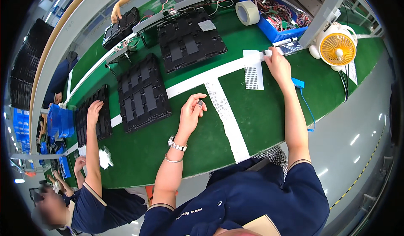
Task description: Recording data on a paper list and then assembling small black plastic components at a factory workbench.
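Note:
My left hand (192,113) is raised a little over the green table, its fingers closed on a small dark square piece (200,103). A metal-banded watch is on that wrist. Farther right, my right hand (279,67) reaches to the white strip on the table, its fingers pinched together. Whatever lies between its fingertips is too small to make out. Just left of it lies a white label sheet (254,77) with rows of small dark marks. A white marker (285,42) and a dark flat packet (291,48) lie beyond its fingertips.
Black panels (144,93) (191,42) with grey pads lie left and ahead. A blue bin (275,33) of wires, a tape roll (247,13) and an orange-white fan (338,49) stand to the right. A co-worker's hand (95,109) touches another panel at left; another person works across the table.

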### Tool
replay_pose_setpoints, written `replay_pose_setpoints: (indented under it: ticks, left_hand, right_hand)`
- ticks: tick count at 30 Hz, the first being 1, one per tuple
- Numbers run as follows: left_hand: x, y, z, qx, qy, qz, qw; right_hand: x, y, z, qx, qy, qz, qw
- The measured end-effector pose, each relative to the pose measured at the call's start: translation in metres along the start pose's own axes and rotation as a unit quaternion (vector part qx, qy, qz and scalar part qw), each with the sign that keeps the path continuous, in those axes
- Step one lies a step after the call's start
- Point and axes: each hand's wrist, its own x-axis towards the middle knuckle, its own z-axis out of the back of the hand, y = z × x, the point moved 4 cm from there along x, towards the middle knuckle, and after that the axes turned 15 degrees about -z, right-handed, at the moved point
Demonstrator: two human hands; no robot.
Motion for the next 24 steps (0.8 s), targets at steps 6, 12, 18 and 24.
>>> replay_pose_setpoints:
  ticks: [6,12,18,24]
  left_hand:
    - [-0.001,-0.001,0.001,0.022,0.001,0.001,1.0]
    - [-0.002,-0.005,-0.002,0.059,0.003,0.019,0.998]
    - [-0.003,-0.004,-0.002,0.056,-0.016,0.018,0.998]
    - [-0.012,-0.008,0.008,0.016,-0.075,-0.007,0.997]
  right_hand:
    - [-0.003,0.006,-0.013,-0.071,-0.022,0.073,0.995]
    - [-0.005,0.009,-0.013,-0.103,-0.026,0.095,0.99]
    - [-0.008,0.012,-0.008,-0.131,-0.04,0.101,0.985]
    - [-0.01,0.015,-0.012,-0.157,-0.044,0.084,0.983]
